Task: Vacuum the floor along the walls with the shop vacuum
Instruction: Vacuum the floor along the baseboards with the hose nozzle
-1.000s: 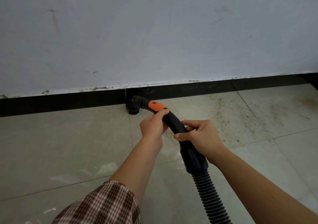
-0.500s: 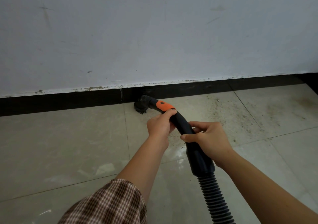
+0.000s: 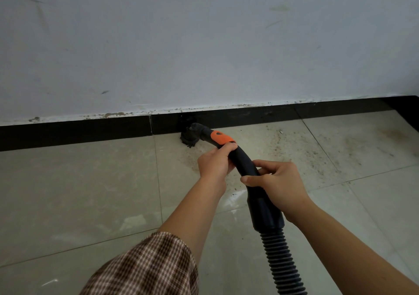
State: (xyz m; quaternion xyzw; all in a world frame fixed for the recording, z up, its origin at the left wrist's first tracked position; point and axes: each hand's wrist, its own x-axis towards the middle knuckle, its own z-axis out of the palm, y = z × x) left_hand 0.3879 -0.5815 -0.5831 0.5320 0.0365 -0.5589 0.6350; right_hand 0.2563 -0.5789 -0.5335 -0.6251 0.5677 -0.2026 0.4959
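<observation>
Left hand (image 3: 214,164) and right hand (image 3: 280,188) are grasping the wand (image 3: 243,158), ideally gliding the brush nozzle (image 3: 189,138) flat along the baseboard (image 3: 90,132) toward the grit (image 3: 317,156).

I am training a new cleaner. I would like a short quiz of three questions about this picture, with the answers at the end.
1. True or false: the brush nozzle sits on the floor, right at the black skirting board.
2. The left hand and the right hand both grip the curved black tube. Which is nearer the orange slider?
A. left hand
B. right hand
C. both equally near
3. Fill in: seen from the camera, the scattered dirt specks lie mostly to the ___ of the nozzle.

Key: 1 true; 2 A; 3 right.
</observation>
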